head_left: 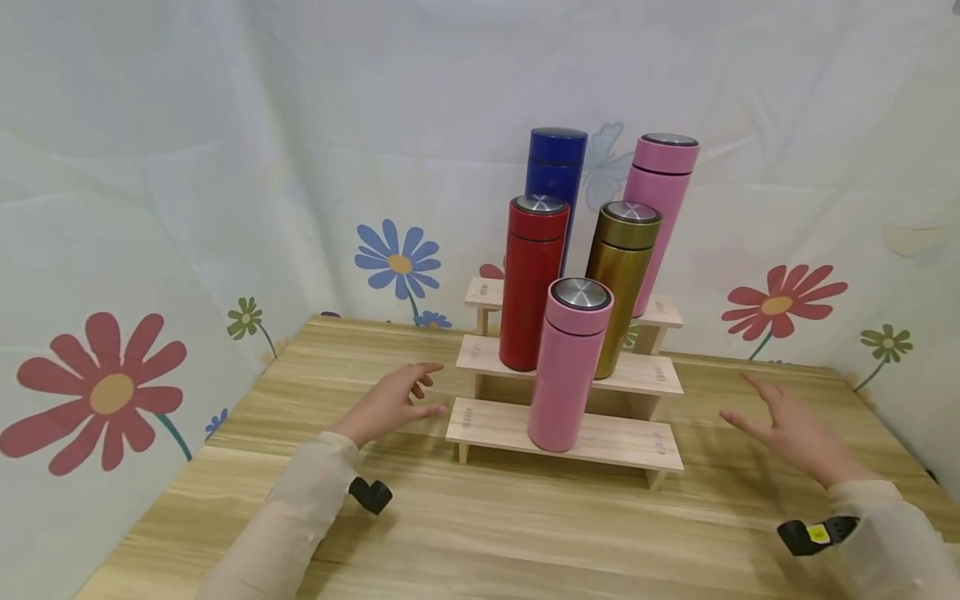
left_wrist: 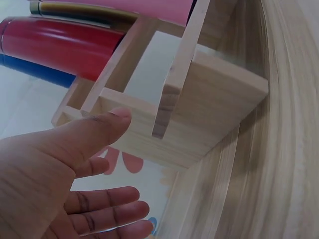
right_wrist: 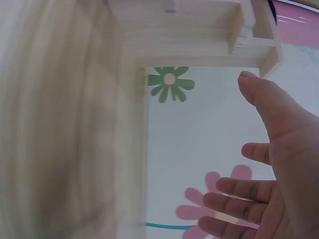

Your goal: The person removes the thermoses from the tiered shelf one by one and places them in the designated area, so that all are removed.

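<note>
A three-step wooden stand carries several tall thermos flasks with metallic-topped lids. On the bottom step is a pink flask. The middle step bears a red flask and a gold flask. Behind them, on the top step, are a blue flask and a second pink flask, both partly hidden. My left hand hovers just left of the stand, fingers loosely bent, holding nothing. Off the stand's right side, my right hand is empty, thumb and fingers spread apart.
The stand rests on a wood-grain table. Behind it hangs a white cloth printed with flowers, close to the table's back edge. Each wrist wears a black camera, one by the left sleeve, one by the right sleeve.
</note>
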`<state>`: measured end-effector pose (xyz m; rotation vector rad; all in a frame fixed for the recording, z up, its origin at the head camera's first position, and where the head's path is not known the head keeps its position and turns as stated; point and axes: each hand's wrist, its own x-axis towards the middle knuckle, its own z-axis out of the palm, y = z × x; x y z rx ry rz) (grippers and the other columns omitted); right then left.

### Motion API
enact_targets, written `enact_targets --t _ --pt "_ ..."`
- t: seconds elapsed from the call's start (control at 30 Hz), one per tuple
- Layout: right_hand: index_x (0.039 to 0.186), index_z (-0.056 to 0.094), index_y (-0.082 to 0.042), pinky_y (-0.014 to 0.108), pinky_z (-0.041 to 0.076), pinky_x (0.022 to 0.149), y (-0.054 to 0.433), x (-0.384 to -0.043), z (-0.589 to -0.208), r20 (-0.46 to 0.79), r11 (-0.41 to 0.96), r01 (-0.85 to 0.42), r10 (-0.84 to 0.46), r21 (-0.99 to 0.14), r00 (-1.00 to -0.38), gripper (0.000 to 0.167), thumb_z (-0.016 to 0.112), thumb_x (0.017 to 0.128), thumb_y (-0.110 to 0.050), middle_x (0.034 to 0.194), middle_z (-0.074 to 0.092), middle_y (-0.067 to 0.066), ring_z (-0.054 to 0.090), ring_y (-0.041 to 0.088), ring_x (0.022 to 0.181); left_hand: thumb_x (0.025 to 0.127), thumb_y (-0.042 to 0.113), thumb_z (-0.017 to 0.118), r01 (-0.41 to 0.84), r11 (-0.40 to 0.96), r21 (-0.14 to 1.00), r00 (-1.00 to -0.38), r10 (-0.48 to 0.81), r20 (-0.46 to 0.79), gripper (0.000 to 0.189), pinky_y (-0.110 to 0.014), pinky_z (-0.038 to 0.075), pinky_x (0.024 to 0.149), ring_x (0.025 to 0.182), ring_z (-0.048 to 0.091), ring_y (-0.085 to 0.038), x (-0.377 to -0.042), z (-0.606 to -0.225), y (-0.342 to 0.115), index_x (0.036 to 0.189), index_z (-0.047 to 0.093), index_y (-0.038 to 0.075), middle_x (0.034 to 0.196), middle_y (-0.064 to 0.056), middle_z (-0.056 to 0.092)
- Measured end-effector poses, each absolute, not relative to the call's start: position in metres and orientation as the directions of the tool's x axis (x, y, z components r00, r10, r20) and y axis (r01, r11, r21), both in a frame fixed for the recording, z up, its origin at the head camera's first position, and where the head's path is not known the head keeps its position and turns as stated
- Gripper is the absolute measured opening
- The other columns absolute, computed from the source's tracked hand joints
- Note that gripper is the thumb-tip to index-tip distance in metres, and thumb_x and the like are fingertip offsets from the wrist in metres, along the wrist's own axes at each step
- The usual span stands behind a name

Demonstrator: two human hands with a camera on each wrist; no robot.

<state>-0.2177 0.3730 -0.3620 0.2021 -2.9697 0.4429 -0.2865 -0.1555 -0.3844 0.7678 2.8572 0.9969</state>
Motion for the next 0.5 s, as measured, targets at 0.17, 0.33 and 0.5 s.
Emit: enact_targets --t 0.17,0.33,0.5 --pt "0.144 0.027 0.01 0.07 0.043 0.086 0.372 -0.218 -0.344 0.154 0.938 -0.167 -0.124 -0.305 -0.98 0.085 0.059 0.092 -0.049 0.135 0.04 0.04 0.047 0.056 0.113 0.088 0.025 0.072 0.414 0.61 0.676 -0.88 0.459 0.125 0.067 -0.035 0.056 0.081 0.097 0.063 -0.024 -0.287 -0.387 -0.151 0.142 0.041 0.001 0.12 -0.021 0.06" --pt "0.145 0.027 0.01 0.068 0.046 0.083 0.372 -0.219 -0.323 0.148 0.936 -0.178 -0.139 -0.304 -0.979 0.082 0.058 0.093 -0.047 0.135 0.041 0.038 0.05 0.055 0.112 0.088 0.018 0.07 0.373 0.53 0.761 -0.883 0.454 0.117 0.058 -0.03 0.057 0.073 0.089 0.064 -0.02 -0.288 -0.392 -0.145 0.136 0.046 -0.003 0.112 -0.021 0.063" --pt "0.143 0.03 0.009 0.068 0.047 0.083 0.372 -0.223 -0.301 0.16 0.935 -0.192 -0.15 -0.297 -0.976 0.078 0.058 0.094 -0.045 0.131 0.044 0.037 0.053 0.055 0.109 0.089 0.013 0.068 0.26 0.453 0.853 -0.894 0.446 0.035 0.054 -0.029 0.058 0.063 0.075 0.062 -0.015 -0.288 -0.398 -0.14 0.134 0.047 -0.008 0.109 -0.022 0.063"
